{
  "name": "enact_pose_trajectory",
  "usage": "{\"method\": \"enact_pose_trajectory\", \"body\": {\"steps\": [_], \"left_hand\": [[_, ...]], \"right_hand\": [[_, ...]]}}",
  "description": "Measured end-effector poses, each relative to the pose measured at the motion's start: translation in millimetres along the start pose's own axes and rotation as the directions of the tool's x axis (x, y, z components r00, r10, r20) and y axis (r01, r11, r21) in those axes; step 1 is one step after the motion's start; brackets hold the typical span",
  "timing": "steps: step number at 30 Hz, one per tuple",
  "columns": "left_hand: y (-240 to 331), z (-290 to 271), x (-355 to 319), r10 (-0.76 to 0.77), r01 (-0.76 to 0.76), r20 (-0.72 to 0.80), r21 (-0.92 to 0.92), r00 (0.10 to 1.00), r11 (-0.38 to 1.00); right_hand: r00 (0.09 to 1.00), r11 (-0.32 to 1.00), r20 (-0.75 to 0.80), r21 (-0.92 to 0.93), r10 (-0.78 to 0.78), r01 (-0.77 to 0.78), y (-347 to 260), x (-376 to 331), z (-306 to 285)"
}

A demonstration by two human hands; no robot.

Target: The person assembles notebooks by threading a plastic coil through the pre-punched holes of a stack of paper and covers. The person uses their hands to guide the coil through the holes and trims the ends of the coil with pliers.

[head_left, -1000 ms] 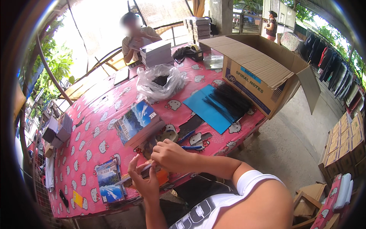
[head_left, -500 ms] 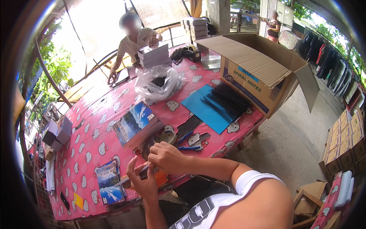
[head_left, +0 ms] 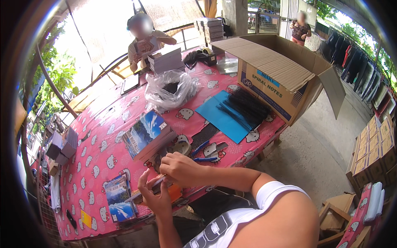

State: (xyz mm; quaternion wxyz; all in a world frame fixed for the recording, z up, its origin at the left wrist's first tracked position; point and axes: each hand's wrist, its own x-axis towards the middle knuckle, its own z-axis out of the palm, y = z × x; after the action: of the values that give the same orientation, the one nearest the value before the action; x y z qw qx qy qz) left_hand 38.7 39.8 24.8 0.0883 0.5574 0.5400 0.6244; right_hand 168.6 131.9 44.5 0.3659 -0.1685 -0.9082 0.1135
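Just over the table's near edge, my left hand (head_left: 156,196) grips a thin notebook (head_left: 158,182), seen almost edge-on, between thumb and fingers. My right hand (head_left: 178,168) is closed at the notebook's upper end, its fingertips partly hidden. Beyond them lies a thick stack of notebooks (head_left: 145,134) with a blue landscape cover. Left of my left hand is a smaller, uneven pile of similar notebooks (head_left: 118,197). Blue-handled pliers (head_left: 203,153) and a tape roll (head_left: 182,145) rest past my right hand. Something orange (head_left: 175,192) shows beneath my right wrist.
Black spiral coils (head_left: 248,108) lie on a blue sheet (head_left: 213,111), beside a large open cardboard box (head_left: 273,89). A clear plastic bag (head_left: 171,91) sits mid-table. A co-worker (head_left: 144,45) sits across, behind a notebook stack (head_left: 166,62); another person (head_left: 300,31) stands far right.
The co-worker across the table has raised a notebook in both hands, having earlier reached down to the table. The standing person has turned. My hands have barely moved.
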Motion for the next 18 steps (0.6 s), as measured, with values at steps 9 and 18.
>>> {"method": "enact_pose_trajectory", "body": {"steps": [9, 18], "left_hand": [[0.6, -0.9, -1.1, -0.025, 0.025, 0.009, 0.012, 1.0, 1.0], [-1.1, -1.8, 5.1, 0.081, -0.078, -0.006, 0.216, 0.997, 0.973]], "right_hand": [[0.999, 1.0, 0.033, -0.016, -0.009, 0.009, 0.6, 0.1, -4.0], [0.999, 0.998, 0.0, -0.018, -0.053, 0.053, 5.7, -1.4, 2.9]]}}
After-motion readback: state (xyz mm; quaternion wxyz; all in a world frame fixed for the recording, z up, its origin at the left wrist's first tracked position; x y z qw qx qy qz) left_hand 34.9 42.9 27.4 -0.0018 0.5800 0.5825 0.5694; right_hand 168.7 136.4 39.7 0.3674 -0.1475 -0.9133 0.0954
